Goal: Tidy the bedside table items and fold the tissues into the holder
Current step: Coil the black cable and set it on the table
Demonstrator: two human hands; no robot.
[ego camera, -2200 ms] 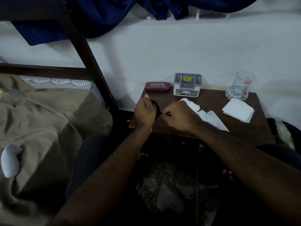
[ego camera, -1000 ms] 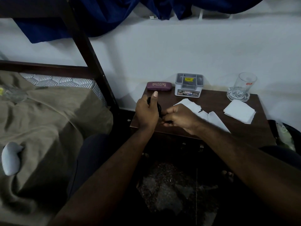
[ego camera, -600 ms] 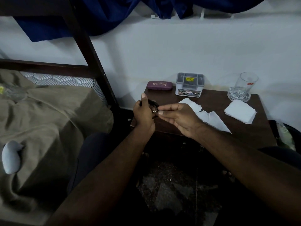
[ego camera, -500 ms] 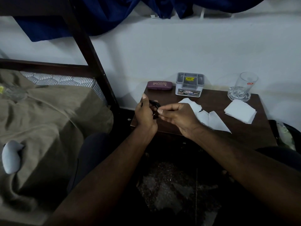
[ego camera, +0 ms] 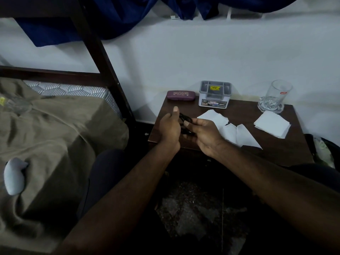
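A coiled black cable (ego camera: 184,120) is held between both hands above the front left corner of the dark wooden bedside table (ego camera: 272,150). My left hand (ego camera: 170,127) grips the coil with its thumb raised. My right hand (ego camera: 204,134) holds the coil's other side, fingers curled under it. Loose white tissues (ego camera: 230,129) lie spread on the table just right of my hands. A folded stack of tissues (ego camera: 272,124) lies further right. The grey holder (ego camera: 214,93) stands at the back edge against the wall.
A maroon spectacle case (ego camera: 181,95) lies left of the holder. A clear glass (ego camera: 275,96) stands at the back right corner. A bed with an olive blanket (ego camera: 46,137) and a dark post (ego camera: 103,63) fills the left. Blue cloth (ego camera: 119,15) hangs above.
Both hands have kept working the black cable into a coil. My right hand turned palm up under it, and the hands drew slightly apart.
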